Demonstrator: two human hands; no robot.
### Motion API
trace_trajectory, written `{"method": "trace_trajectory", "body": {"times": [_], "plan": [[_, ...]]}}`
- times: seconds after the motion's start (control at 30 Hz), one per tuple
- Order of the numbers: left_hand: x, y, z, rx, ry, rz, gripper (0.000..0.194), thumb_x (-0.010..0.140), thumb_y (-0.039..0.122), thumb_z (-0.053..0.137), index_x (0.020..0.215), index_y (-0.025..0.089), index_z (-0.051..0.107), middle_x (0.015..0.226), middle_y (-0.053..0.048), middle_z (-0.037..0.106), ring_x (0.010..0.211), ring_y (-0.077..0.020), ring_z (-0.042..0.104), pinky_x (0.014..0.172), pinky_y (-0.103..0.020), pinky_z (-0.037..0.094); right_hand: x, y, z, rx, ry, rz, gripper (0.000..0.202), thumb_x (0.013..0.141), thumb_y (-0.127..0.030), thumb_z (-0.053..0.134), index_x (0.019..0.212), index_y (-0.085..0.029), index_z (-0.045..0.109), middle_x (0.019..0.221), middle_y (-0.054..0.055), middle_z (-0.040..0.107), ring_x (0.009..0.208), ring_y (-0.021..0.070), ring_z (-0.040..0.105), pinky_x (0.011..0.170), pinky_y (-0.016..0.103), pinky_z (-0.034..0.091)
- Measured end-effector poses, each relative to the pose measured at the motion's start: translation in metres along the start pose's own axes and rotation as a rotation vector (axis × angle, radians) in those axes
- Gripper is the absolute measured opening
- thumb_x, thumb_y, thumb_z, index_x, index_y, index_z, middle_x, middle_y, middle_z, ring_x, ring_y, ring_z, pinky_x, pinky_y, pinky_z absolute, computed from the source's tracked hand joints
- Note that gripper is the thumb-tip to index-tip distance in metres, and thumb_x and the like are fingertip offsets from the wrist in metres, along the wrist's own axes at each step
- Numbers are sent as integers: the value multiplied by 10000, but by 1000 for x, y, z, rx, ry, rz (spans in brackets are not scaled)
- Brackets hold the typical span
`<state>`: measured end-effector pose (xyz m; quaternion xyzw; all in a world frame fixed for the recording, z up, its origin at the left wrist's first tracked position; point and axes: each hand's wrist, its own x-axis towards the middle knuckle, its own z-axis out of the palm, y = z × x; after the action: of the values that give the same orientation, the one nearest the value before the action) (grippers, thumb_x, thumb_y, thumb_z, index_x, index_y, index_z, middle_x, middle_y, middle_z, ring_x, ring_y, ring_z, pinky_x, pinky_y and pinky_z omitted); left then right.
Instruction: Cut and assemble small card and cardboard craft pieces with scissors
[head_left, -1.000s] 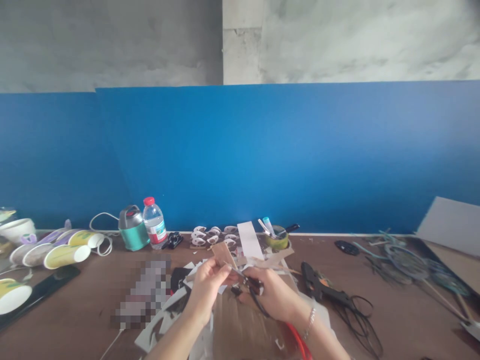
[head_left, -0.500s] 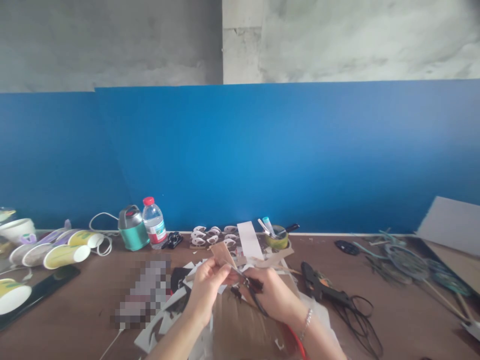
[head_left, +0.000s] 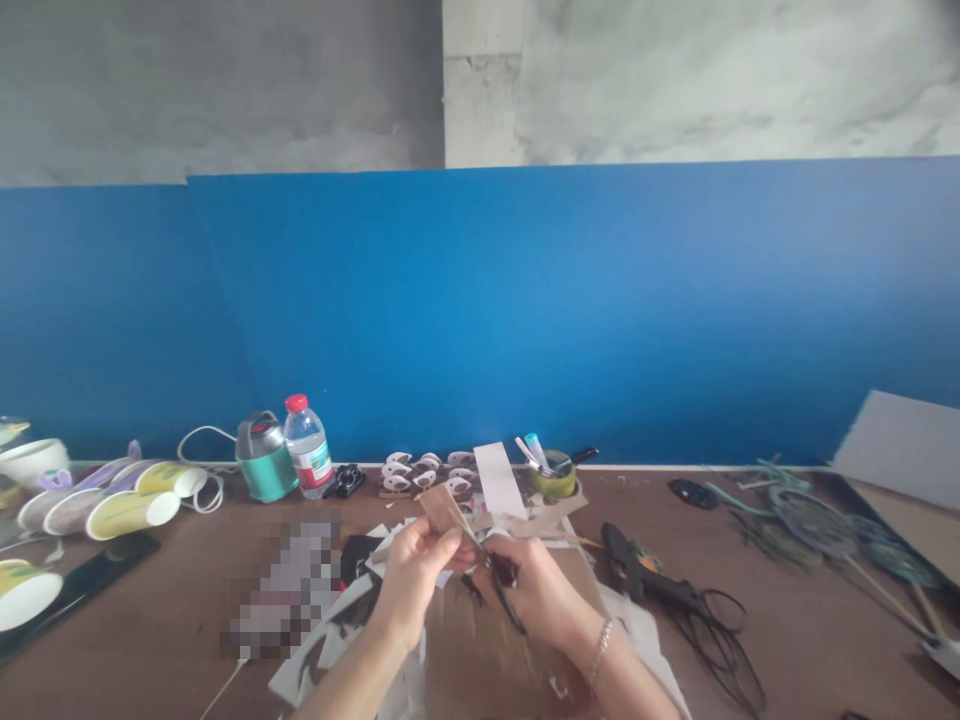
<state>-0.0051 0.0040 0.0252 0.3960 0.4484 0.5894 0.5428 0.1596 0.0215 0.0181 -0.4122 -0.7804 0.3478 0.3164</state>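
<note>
My left hand [head_left: 421, 560] pinches a small tan piece of cardboard [head_left: 444, 508] between thumb and fingers. My right hand [head_left: 536, 580] is closed around a pair of dark-handled scissors [head_left: 504, 596]. The blades reach the edge of the cardboard beside my left thumb, and the fingers partly hide them. Under both hands lies a larger brown cardboard sheet [head_left: 480, 660], with white paper scraps [head_left: 330, 650] around its left side.
Behind my hands are small white cut-outs [head_left: 397, 470], a white strip [head_left: 500, 480] and a tape roll [head_left: 553, 486] holding pens. A glue gun [head_left: 652, 580] with a looped cord lies right. Left stand a water bottle [head_left: 308, 450] and paper cups [head_left: 135, 512].
My right hand and wrist have shifted slightly left, and the scissors' handles have moved with them. A red strip near my right forearm is now covered. My left hand stays almost still.
</note>
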Motion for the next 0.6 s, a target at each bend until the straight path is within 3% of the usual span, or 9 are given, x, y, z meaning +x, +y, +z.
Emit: {"method": "trace_trajectory", "body": {"times": [0.2,0.6], "plan": [[0,2,1,40,-4,15,241,651,336,745,768,131,695,668,-60,730,654,-201,673,644,-288,532,-2,-4,-1,-72,8,3,107,690,-156,562,636,-187,474,558,-53,407,537,97,317,509,214,265],[1,-2,-1,-55,-8,-13,264,642,332,776,795,128,709,682,-58,728,639,-186,673,638,-279,528,1,6,6,56,35,-29,101,758,-211,570,693,-141,603,573,-37,431,545,94,324,512,208,288]]}}
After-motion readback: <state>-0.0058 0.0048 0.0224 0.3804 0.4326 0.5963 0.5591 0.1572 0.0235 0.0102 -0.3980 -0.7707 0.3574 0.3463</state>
